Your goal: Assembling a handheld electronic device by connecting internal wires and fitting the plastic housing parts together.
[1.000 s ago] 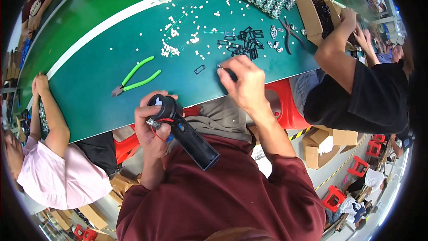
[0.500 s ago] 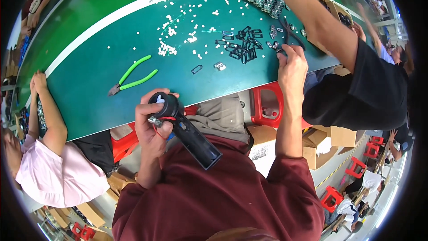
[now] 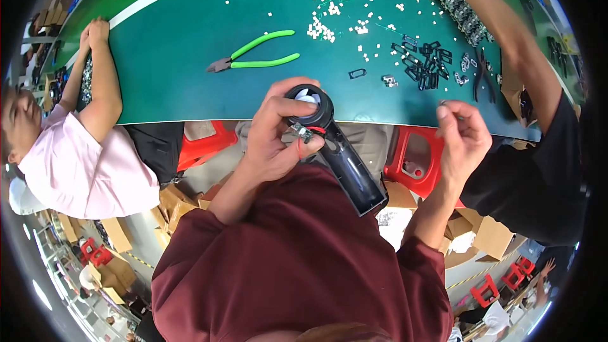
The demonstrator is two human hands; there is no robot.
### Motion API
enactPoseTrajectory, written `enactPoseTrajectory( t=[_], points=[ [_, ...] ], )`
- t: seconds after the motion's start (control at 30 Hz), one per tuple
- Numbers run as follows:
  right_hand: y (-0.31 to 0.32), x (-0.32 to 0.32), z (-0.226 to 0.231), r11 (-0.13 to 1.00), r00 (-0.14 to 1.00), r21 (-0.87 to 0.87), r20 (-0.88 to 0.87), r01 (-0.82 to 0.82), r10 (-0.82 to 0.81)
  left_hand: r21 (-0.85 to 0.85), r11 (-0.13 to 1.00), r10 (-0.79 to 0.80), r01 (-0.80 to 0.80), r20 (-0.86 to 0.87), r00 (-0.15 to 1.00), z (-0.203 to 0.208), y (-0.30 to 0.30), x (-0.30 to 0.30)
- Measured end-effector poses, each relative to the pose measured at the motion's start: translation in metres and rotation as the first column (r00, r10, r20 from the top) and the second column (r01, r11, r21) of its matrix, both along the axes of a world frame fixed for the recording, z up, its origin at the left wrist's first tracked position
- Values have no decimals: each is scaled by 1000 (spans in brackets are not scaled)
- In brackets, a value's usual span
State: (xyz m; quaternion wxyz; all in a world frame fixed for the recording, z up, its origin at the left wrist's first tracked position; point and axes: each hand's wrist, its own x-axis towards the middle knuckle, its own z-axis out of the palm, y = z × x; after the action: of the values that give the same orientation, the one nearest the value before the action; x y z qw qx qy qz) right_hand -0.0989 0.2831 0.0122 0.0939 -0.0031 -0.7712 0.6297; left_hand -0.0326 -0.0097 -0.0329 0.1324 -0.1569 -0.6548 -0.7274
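your two hands at the green workbench [image 3: 164, 92], seen from above. your left hand [image 3: 271, 138] is closed around the round head of a black housing [image 3: 360, 183], pinching it: the fingers wrap over the far side of the rim, one fingertip lies at the white blades [image 3: 308, 97] inside, and the thumb presses from below, beside a small circuit board [image 3: 303, 132] and a red wire [image 3: 317, 130]. the left forearm slants up from the lower left. the housing is held before your torso, its head overlapping the bench's near edge in view, its open, trough-like handle slanting down to the right.

your right hand [image 3: 467, 136] is raised at the near edge, well apart from the housing, its forearm rising steeply from the lower right. thumb and forefinger are brought together on a small grey piece [image 3: 442, 102], too small to identify; the other fingers curl loosely.

beyond the right hand lie small metal parts [image 3: 462, 79], dark-handled pliers [image 3: 482, 68] and a pile of black frames [image 3: 430, 66]. green-handled pliers [image 3: 261, 64] lie farther left, near scattered white bits [image 3: 322, 30].
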Motion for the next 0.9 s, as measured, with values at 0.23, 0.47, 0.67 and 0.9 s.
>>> enactPoseTrajectory(
  t=[0.23,0.47,0.67,0.9],
  points=[
    [-60,33,40,859,873,179,4,-480,487,-286,942,115,-174,-211,971,5,-5,-6],
    [-87,51,45,759,850,599,-234,-255,471,-331,917,105,-222,-337,936,7,-3,-8],
    [-89,49,37,696,812,686,-271,-213,516,-320,914,132,-247,-343,930,5,3,-10],
    [-91,46,40,613,809,759,-209,-219,549,-318,913,129,-254,-366,922,5,3,-11]
  ],
)
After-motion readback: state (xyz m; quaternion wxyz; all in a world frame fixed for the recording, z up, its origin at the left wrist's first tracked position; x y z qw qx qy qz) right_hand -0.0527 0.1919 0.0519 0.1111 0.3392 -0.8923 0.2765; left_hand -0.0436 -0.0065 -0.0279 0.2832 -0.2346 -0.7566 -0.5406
